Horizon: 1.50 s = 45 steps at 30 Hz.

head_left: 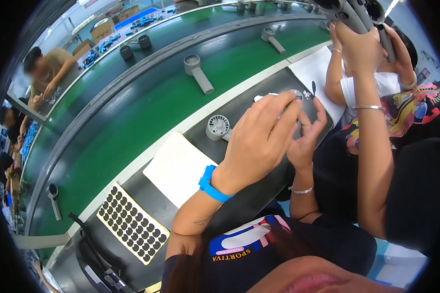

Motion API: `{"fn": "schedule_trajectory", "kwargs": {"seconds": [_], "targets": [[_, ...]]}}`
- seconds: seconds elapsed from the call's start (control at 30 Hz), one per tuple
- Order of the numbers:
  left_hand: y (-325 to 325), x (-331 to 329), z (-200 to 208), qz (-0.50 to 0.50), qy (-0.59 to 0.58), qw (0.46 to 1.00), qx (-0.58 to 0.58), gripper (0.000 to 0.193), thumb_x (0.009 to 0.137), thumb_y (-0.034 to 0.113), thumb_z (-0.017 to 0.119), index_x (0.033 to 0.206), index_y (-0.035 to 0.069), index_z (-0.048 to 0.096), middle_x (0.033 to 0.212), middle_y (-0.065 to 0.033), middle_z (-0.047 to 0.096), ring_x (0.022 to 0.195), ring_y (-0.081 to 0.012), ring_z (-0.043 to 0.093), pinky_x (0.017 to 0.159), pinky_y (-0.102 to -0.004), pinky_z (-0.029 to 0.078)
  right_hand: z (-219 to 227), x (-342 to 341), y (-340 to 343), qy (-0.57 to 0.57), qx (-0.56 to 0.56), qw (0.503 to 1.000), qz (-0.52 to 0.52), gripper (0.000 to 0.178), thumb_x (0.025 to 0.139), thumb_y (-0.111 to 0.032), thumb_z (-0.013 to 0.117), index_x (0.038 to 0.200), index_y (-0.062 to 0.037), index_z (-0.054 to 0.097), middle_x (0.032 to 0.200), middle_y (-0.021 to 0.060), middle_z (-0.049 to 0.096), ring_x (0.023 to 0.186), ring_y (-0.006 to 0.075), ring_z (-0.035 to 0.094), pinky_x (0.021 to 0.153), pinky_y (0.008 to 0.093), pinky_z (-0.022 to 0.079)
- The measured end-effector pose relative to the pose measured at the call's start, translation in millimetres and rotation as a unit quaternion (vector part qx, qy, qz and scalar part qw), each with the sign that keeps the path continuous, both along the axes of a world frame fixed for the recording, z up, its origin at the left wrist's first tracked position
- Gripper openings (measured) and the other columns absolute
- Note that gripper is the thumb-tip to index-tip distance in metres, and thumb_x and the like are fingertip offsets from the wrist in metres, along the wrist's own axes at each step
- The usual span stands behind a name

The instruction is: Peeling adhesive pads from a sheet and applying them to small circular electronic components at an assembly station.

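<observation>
My left hand (256,139), with a blue band at the wrist, is over the dark bench, fingers bent and close together. Its fingertips meet a grey piece (297,94), mostly hidden, whose kind I cannot make out. Just right of it is my right hand (302,144), with a bracelet at the wrist and its fingers partly curled. A small black sticker (314,88) stands at the tip of its raised finger. A grey handheld fan (218,128) lies left of my left hand, its handle running behind that hand.
On the bench lie a white sheet (178,168), a sheet of black stickers (132,222) and a black strap (95,251). The green conveyor (132,141) beyond carries several grey fans (198,74). At right, a co-worker's hand (359,49) holds grey fans up near my right side.
</observation>
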<state>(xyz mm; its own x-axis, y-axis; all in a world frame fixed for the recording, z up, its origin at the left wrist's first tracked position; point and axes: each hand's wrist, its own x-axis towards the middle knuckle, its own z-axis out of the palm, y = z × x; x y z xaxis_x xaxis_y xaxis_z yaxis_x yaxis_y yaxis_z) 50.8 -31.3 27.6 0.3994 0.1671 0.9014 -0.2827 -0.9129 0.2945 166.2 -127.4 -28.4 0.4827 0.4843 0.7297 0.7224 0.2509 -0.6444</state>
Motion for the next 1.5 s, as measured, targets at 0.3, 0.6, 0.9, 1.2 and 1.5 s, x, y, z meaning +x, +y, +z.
{"fn": "schedule_trajectory", "kwargs": {"seconds": [0.3, 0.6, 0.9, 1.2, 1.5], "targets": [[-14, 5, 6, 0.021, 0.012, 1.000, 0.004, 0.053, 0.067, -0.002, 0.071, 0.119, 0.003, 0.059, 0.120, -0.0139, 0.055, 0.105, -0.0302, 0.055, 0.087, -0.0372, 0.044, -8, 12, -4, -0.015, 0.030, 0.999, -0.016, 0.087, 0.076, 0.003, 0.069, 0.140, -0.0007, 0.010, 0.116, 0.0180, 0.057, 0.108, 0.0258, 0.057, 0.098, 0.0369, 0.039], [-10, 2, 11, 0.061, 0.036, 0.996, 0.055, 0.052, 0.067, 0.002, 0.071, 0.117, 0.007, 0.061, 0.124, -0.0090, 0.055, 0.106, -0.0257, 0.051, 0.088, -0.0357, 0.040, -8, 8, -4, 0.010, 0.036, 0.999, -0.014, 0.085, 0.076, 0.004, 0.068, 0.140, -0.0001, 0.011, 0.113, 0.0173, 0.058, 0.107, 0.0233, 0.057, 0.099, 0.0356, 0.038], [-5, -3, 13, 0.022, 0.054, 0.998, 0.031, 0.053, 0.068, 0.004, 0.071, 0.120, 0.011, 0.059, 0.133, -0.0153, 0.047, 0.116, -0.0319, 0.045, 0.094, -0.0405, 0.036, -10, 4, -1, 0.028, 0.059, 0.998, 0.000, 0.086, 0.075, 0.004, 0.069, 0.139, -0.0003, 0.013, 0.111, 0.0171, 0.059, 0.106, 0.0229, 0.057, 0.099, 0.0348, 0.038], [3, -8, 16, 0.034, 0.053, 0.998, 0.008, 0.054, 0.070, 0.005, 0.073, 0.122, 0.015, 0.060, 0.136, -0.0179, 0.042, 0.118, -0.0338, 0.045, 0.094, -0.0412, 0.037, -19, 28, 12, 0.022, 0.025, 0.983, -0.183, 0.079, 0.074, 0.001, 0.071, 0.136, -0.0016, 0.022, 0.109, 0.0202, 0.063, 0.104, 0.0255, 0.058, 0.096, 0.0370, 0.038], [27, -32, 36, 0.133, -0.059, 0.989, -0.010, 0.035, 0.075, 0.006, 0.072, 0.110, 0.005, 0.065, 0.127, -0.0155, 0.054, 0.107, -0.0292, 0.053, 0.092, -0.0374, 0.043, -50, 84, 6, 0.052, -0.362, 0.843, -0.395, 0.079, 0.076, -0.001, 0.062, 0.140, -0.0043, 0.016, 0.111, 0.0172, 0.063, 0.103, 0.0348, 0.059, 0.096, 0.0474, 0.032]]}}
